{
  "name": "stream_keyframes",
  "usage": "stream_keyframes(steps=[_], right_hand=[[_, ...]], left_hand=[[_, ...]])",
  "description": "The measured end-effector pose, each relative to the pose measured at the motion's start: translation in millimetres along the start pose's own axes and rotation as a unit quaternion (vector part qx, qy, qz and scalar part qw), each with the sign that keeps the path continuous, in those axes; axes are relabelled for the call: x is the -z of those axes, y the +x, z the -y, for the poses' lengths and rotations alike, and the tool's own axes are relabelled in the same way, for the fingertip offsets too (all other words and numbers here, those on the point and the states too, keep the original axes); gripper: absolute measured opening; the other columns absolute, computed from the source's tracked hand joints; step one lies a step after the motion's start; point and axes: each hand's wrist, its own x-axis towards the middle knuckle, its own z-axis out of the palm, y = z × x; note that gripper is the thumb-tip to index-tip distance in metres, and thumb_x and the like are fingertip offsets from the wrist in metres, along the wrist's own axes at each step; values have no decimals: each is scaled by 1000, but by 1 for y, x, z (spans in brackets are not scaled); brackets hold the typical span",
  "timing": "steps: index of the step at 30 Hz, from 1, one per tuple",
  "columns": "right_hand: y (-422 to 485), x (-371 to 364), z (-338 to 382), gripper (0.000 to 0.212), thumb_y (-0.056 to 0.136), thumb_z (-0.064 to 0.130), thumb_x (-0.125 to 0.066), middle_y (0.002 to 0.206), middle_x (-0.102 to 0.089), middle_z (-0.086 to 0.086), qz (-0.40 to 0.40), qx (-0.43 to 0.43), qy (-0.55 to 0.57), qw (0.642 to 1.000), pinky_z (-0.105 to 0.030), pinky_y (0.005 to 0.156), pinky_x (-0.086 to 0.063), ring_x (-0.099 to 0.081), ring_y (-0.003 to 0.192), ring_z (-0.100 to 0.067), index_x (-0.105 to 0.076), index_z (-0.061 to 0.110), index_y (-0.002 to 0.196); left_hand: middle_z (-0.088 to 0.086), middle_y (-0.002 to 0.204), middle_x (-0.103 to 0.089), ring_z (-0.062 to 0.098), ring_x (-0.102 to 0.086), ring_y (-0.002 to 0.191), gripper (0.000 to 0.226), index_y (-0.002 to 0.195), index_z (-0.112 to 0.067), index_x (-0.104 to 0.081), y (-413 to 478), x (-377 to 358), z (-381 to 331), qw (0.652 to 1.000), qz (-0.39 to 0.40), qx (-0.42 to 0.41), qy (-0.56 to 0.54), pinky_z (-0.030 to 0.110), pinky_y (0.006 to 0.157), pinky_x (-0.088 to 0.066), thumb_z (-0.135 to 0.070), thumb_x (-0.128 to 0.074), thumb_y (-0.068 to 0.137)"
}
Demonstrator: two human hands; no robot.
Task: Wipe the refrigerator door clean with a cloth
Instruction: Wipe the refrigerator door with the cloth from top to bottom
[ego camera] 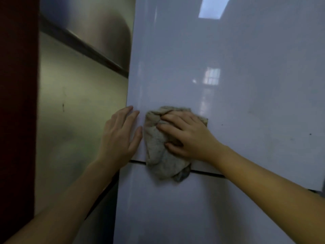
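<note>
Forearm [263, 184] outstretched, right hand [186, 136] presses cloth [158, 155] against door [237, 94] (left hand [119, 136] flat).

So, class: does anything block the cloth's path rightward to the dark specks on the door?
Nothing visible does. The right hand presses the cloth on the refrigerator door; the door is bare up to the dark specks. The left hand rests on the cloth's other side.

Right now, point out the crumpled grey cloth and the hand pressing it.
Crumpled grey cloth [158, 155]: head view, lower fold below the fingers.
Right hand [188, 136]: head view, back of hand.
</note>
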Motion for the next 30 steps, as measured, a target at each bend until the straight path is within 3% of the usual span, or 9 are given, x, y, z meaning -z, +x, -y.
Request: stream_keyframes(steps=[8,16,20,25,30], right_hand=[[-41,41,-53,54,90,39,-68,141,-56,-11,-88,-168,-10,982,-45,112,-36,-50,133,-31,-60,14,136],[-110,22,-13,55,89,42,-70,142,-58,-11,-21,-78,-39,996,-47,109,-43,-55,132,-33,-62,15,136],[-115,41,-42,55,90,41,-69,142,-57,-12,-81,-153,-40,984,-50,108,-43,-54,132,-33,-61,14,137],[-111,71,-81,55,92,41,-65,144,-52,-7,-143,-281,-44,948,-41,114,-34,-45,135,-27,-55,17,141],[-119,58,-54,55,92,35,-69,145,-51,-9,-131,-282,-20,950,-45,116,-34,-44,136,-29,-55,15,141]], left_hand=[[18,151,-48,38,-53,130,50,137,-7,-59,2,-13,-25,998,6,-54,29,48,100,-45,-38,-43,101],[17,160,-37,36,-35,147,58,145,-12,-50,-9,-50,-67,998,-3,-41,51,52,115,-32,-44,-39,99],[18,159,-39,37,-36,147,57,144,-11,-51,-11,-57,-71,998,-30,-29,41,55,117,-31,-42,-41,97],[18,156,-41,38,-37,145,57,142,-13,-53,-3,-58,-79,998,-40,-8,40,55,114,-31,-45,-40,97],[20,156,-40,41,-37,144,58,142,-11,-53,3,-59,-91,998,-54,10,35,55,114,-29,-45,-40,96]])
